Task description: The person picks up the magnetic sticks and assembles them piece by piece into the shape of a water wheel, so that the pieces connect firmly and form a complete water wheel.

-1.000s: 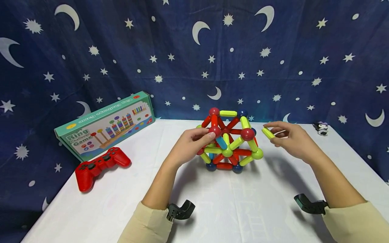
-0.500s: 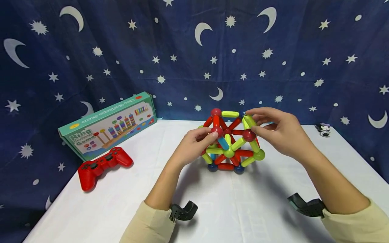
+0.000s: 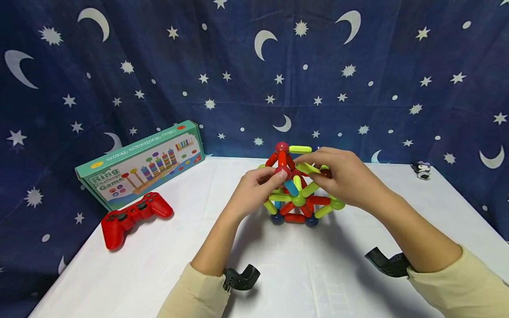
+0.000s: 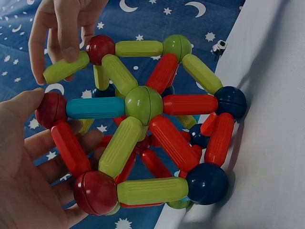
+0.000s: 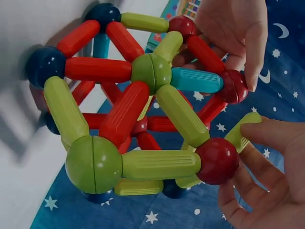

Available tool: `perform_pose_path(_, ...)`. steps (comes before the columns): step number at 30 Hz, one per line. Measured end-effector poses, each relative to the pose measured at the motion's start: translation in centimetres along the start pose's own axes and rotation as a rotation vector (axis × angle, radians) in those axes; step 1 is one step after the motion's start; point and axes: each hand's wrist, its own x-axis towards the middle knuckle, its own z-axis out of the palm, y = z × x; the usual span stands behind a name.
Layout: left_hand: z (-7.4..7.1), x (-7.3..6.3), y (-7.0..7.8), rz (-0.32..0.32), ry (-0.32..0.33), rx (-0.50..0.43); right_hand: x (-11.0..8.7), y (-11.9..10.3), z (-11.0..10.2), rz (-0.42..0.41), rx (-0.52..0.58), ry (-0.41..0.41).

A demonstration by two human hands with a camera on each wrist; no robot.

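Note:
A ball-and-rod building toy [image 3: 298, 200] stands on the white table, made of red, green and dark blue balls joined by red, yellow-green and blue rods. My left hand [image 3: 250, 194] holds its upper left red ball [image 4: 51, 110] between thumb and fingers, with the other fingers spread behind the frame. Between the thumb and fingers of my right hand [image 3: 346, 176] is a yellow-green rod [image 4: 66, 70]. One end of this rod meets the upper right red ball [image 5: 218, 161]; its other end points toward the ball in my left hand, with a gap between them.
A green Ring Challenge Game box [image 3: 139, 165] stands at the back left, and a red game controller [image 3: 137, 218] lies before it. A small black-and-white figure [image 3: 422, 169] is at the far right. A dark blue star-and-moon cloth [image 3: 238, 53] hangs behind the table.
My right hand has come in from the right with the yellow-green rod and brought it to the upper right red ball, then across the top. My left hand has kept its hold.

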Motion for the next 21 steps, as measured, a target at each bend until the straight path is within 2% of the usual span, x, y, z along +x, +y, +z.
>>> perform_pose_path(5, 0.0, 0.0, 0.0, -0.014, -0.008, -0.011, 0.5, -0.4, 0.1, 0.036, -0.067, -0.074)
perform_pose_path(12, 0.0, -0.1, 0.0, -0.015, -0.003, -0.013, 1.3, -1.2, 0.3, 0.030, -0.172, -0.151)
perform_pose_path(21, 0.0, -0.1, 0.2, -0.008, -0.006, -0.008, 1.3, -1.1, 0.3, 0.060, -0.093, -0.163)
